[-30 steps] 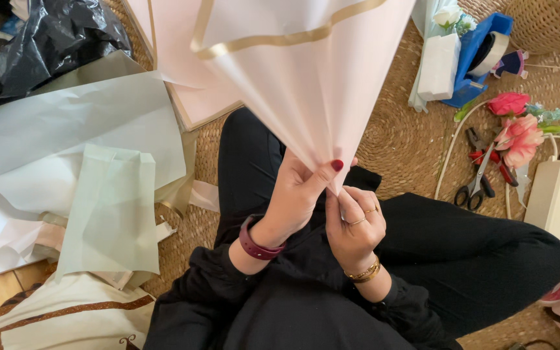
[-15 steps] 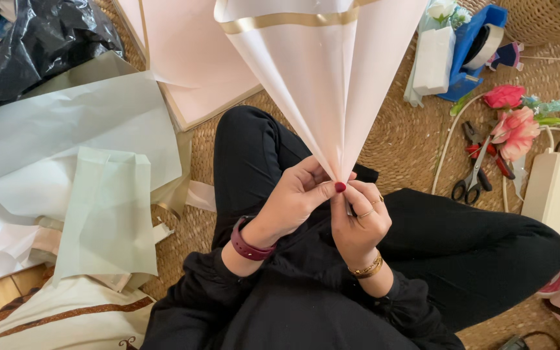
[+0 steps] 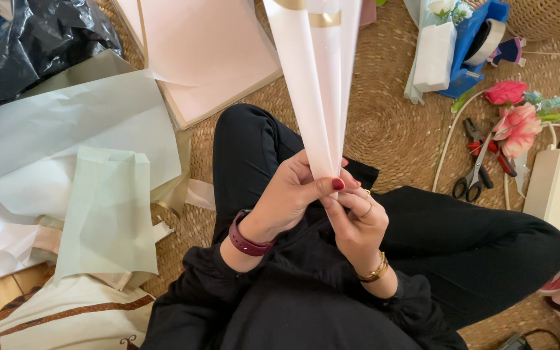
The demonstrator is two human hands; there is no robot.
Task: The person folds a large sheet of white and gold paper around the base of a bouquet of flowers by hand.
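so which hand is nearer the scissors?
Right. The right hand pinches the base of the folded paper cone, on the side toward the scissors on the mat. The left hand grips the cone's far side.

Home craft floor, woven mat (image 3: pixel 396 129), scissors (image 3: pixel 474 178)

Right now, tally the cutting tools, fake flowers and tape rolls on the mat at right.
Scissors: 1
Red-handled pliers: 1
Pink fake flowers: 2
Tape roll: 1
Total: 5
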